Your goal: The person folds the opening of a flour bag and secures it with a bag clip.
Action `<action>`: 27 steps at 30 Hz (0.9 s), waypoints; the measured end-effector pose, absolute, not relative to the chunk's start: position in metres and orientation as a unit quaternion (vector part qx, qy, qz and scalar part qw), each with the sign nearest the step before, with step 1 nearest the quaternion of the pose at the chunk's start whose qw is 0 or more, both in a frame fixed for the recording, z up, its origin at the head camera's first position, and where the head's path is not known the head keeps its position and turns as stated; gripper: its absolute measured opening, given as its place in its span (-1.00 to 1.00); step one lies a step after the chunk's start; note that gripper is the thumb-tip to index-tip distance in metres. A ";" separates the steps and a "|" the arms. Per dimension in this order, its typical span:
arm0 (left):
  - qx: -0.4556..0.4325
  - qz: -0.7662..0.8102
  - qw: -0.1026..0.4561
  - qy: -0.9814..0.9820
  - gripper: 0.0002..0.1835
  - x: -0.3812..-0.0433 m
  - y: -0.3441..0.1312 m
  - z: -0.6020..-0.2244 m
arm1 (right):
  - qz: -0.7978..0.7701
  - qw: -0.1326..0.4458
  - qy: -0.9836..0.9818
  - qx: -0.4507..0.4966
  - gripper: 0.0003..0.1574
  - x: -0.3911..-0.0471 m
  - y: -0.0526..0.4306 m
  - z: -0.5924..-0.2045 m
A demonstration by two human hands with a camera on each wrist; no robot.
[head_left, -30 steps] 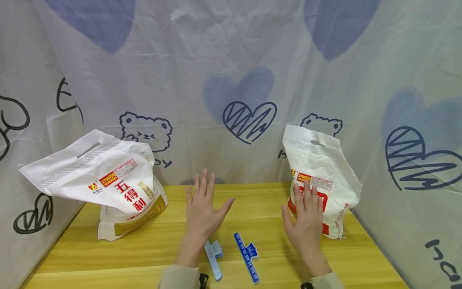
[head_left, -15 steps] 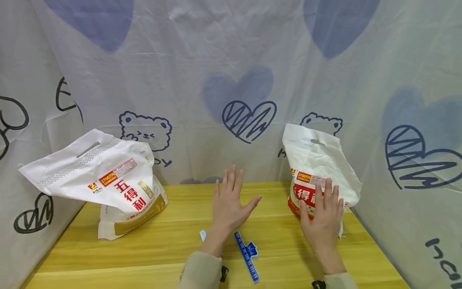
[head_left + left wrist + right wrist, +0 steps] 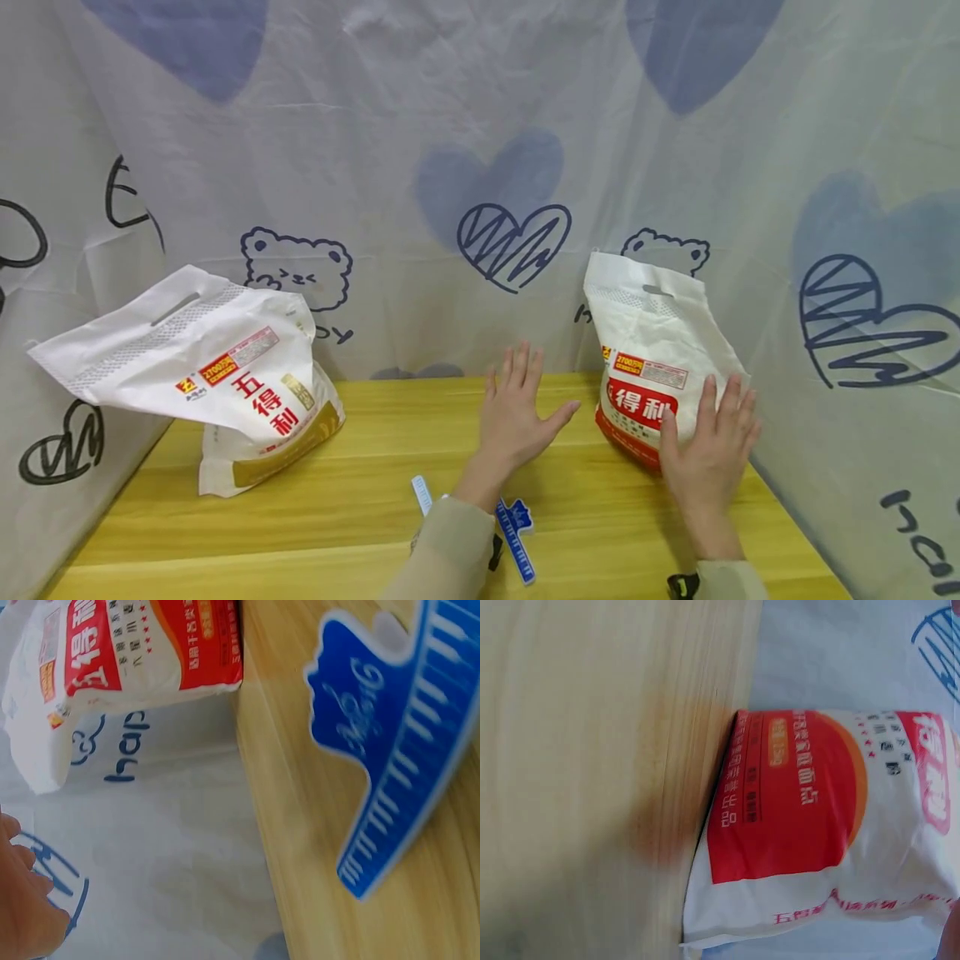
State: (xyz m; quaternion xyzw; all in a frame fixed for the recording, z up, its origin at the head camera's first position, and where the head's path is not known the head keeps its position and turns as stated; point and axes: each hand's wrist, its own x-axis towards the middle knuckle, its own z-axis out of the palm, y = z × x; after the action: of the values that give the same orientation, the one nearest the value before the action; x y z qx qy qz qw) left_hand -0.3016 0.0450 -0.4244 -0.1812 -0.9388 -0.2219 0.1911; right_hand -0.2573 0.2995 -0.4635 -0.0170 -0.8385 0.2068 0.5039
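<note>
With its fingers straight and thumb out, my left hand (image 3: 517, 417) is held over the middle of the table, holding nothing. Its sleeve partly covers a dark blue clip (image 3: 516, 533) printed with piano keys and a light blue clip (image 3: 422, 493). In the left wrist view the dark blue clip (image 3: 409, 742) shows large, with a scalloped handle. My right hand (image 3: 708, 458), fingers also straight, overlaps the lower right of a red-and-white flour bag (image 3: 645, 333) in the head view. That bag (image 3: 787, 802) leans upright, its top unclipped and flat.
A second flour bag (image 3: 247, 375), white with gold at its base, stands at the left with its top folded toward the left. The wooden table (image 3: 225, 533) meets a printed cloth backdrop (image 3: 405, 250) behind and at both sides.
Both hands have moved to the right, staying spread. The left passed from beside the light blue clip to above the dark one; the right slid across the front of the right bag. The bags stayed put.
</note>
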 end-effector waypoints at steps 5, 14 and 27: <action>-0.195 -0.216 0.162 -0.943 0.03 -0.309 0.064 -0.424 | 0.224 0.489 -0.842 -0.048 -0.01 -0.262 0.307 -0.467; -0.207 -0.219 0.137 -0.944 0.02 -0.315 0.093 -0.429 | 0.242 0.482 -0.839 -0.073 0.02 -0.270 0.311 -0.476; -0.219 -0.261 0.101 -0.935 -0.06 -0.318 0.134 -0.436 | 0.324 0.493 -0.805 -0.061 0.05 -0.274 0.312 -0.484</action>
State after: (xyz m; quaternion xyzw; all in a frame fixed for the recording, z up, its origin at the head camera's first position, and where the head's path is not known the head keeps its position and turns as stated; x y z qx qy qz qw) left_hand -0.3176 0.1344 -0.4360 -0.2186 -0.9347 -0.2612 0.1012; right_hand -0.2739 0.3119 -0.4843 -0.0614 -0.8054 0.3237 0.4928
